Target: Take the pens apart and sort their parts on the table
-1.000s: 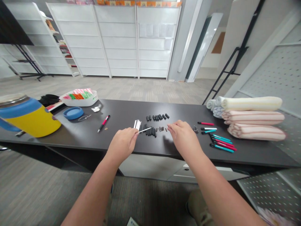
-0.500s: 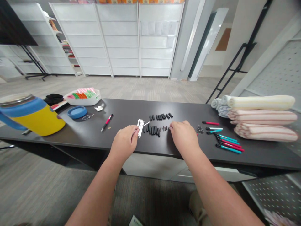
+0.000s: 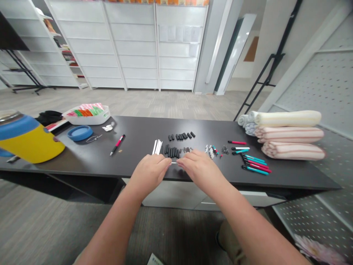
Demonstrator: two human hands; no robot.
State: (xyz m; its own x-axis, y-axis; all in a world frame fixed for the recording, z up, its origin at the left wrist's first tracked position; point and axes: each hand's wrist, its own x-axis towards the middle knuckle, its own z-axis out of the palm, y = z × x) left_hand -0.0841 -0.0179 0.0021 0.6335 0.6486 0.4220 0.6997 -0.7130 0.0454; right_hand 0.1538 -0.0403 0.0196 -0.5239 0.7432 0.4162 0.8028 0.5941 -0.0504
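Observation:
A thin white pen refill (image 3: 173,163) spans the small gap between my two hands. My left hand (image 3: 151,171) is closed on one end of it, and the fingers of my right hand (image 3: 203,169) pinch at the other end. Any small part inside the right fingertips is hidden. Just beyond my left hand lies a bunch of white refills (image 3: 157,146). Short black tubes (image 3: 173,152) lie side by side behind the hands, with a second row of black pieces (image 3: 182,136) farther back. Small dark parts (image 3: 186,150) sit by my right fingers.
To the right are small white pieces (image 3: 211,151), tiny metallic parts (image 3: 225,149) and several coloured pen barrels (image 3: 255,168). Rolled towels (image 3: 292,133) are stacked behind them. Leftward are a red-and-black pen (image 3: 117,145), a blue lid (image 3: 80,133), a white basket (image 3: 88,119) and a yellow-blue jug (image 3: 30,141).
Both hands have come together near the table's front edge, the right moving left. The refill in my left hand now lies level between them. The view has shifted slightly right.

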